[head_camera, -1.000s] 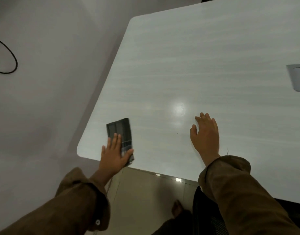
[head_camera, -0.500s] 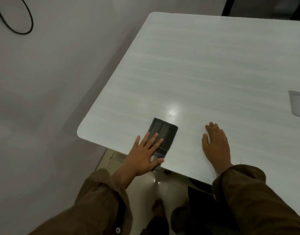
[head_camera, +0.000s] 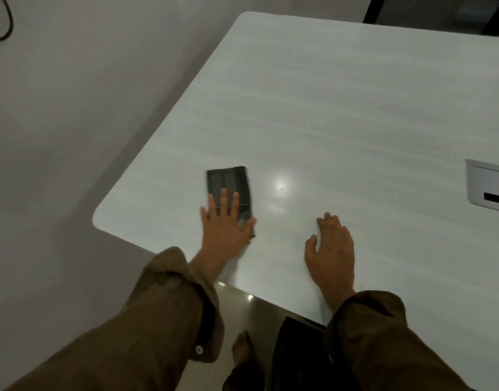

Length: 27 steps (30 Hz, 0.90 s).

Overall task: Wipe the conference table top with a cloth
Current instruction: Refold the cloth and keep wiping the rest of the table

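We count one table [head_camera: 355, 108], pale and glossy, with its rounded near-left corner in view. On it lies one cloth [head_camera: 228, 179], dark, folded into a narrow strip, near that corner and pointing away from the near edge. Two grips are on the table. The left grip [head_camera: 224, 228] lies flat on the near end of the cloth, released, with straight fingers spread over the fabric and the thumb out past its right edge. The right grip [head_camera: 331, 249] rests on the bare table to the right of the cloth and apart from it, palm down and grasping nothing, its fingertips slightly bent. Two brown sleeves [head_camera: 158, 320] cover the forearms. One grey socket panel [head_camera: 488, 187] sits in the table at the right edge of view. One black cable [head_camera: 5, 26] loops on the floor [head_camera: 59, 136] at far left, and one bare foot [head_camera: 242, 351] shows below the near edge.
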Each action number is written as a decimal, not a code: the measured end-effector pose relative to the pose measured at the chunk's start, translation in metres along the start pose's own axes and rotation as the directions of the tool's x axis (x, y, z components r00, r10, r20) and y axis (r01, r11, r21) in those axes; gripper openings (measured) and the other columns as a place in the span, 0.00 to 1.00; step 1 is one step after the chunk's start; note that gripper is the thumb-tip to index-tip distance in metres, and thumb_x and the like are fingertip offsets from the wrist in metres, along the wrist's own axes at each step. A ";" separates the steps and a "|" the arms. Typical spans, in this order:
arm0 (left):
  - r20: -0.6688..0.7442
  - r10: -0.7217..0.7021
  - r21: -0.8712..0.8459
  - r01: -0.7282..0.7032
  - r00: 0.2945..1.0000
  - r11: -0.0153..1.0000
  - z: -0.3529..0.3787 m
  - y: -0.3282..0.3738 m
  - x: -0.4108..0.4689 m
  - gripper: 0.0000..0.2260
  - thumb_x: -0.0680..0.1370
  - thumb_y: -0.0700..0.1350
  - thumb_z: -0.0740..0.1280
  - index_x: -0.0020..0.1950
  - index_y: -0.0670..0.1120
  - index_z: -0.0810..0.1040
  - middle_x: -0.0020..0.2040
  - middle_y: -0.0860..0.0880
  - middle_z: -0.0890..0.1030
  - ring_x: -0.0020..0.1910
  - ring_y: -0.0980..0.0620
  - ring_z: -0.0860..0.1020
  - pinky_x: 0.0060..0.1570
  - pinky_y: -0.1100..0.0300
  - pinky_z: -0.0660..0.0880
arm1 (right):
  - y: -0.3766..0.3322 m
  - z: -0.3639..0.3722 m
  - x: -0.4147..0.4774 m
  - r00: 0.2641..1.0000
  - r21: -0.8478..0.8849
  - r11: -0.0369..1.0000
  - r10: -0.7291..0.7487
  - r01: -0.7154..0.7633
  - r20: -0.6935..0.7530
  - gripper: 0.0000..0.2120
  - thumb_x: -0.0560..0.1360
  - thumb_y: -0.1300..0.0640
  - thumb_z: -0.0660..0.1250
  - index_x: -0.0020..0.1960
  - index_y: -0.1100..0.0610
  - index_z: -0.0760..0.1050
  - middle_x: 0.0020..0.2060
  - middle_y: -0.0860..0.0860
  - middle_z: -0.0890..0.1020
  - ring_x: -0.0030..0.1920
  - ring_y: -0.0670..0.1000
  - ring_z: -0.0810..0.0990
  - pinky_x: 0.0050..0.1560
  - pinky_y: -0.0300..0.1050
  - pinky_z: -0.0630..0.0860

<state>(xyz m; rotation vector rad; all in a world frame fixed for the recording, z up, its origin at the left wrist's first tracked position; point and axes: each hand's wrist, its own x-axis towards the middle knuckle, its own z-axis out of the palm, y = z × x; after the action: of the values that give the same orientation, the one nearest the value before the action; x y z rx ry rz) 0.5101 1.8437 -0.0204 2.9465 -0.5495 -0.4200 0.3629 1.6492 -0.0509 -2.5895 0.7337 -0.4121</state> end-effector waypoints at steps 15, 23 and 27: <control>-0.045 -0.071 0.084 0.074 0.996 0.994 0.021 0.043 -0.074 0.39 0.75 0.71 0.41 0.81 0.52 0.48 0.81 0.49 0.47 0.80 0.44 0.45 0.74 0.38 0.51 | 0.286 -0.157 0.019 0.991 -0.084 0.989 0.123 -0.118 0.052 0.28 0.80 0.44 0.52 0.73 0.59 0.68 0.74 0.58 0.69 0.75 0.59 0.65 0.76 0.57 0.58; -0.105 0.072 0.038 -0.069 0.992 0.997 0.044 0.246 0.031 0.36 0.78 0.66 0.45 0.81 0.48 0.50 0.81 0.43 0.49 0.80 0.41 0.44 0.75 0.40 0.47 | 0.297 -0.151 0.012 0.994 -0.102 0.989 0.101 -0.106 -0.051 0.25 0.79 0.49 0.56 0.73 0.60 0.69 0.73 0.58 0.70 0.75 0.58 0.66 0.76 0.55 0.58; -0.040 0.491 0.153 -0.480 0.870 0.864 0.060 0.269 0.012 0.32 0.80 0.65 0.48 0.81 0.52 0.53 0.81 0.49 0.50 0.80 0.47 0.45 0.77 0.43 0.47 | 0.294 -0.151 0.014 0.995 -0.100 0.991 0.088 -0.092 -0.045 0.25 0.79 0.50 0.57 0.73 0.59 0.69 0.74 0.57 0.70 0.75 0.57 0.65 0.77 0.53 0.57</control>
<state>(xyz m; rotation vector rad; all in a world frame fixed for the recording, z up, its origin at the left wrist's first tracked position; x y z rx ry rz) 0.4132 1.5857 -0.0367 2.7783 -1.3154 -0.2127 0.1901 1.3669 -0.0535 -2.6371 0.9039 -0.4106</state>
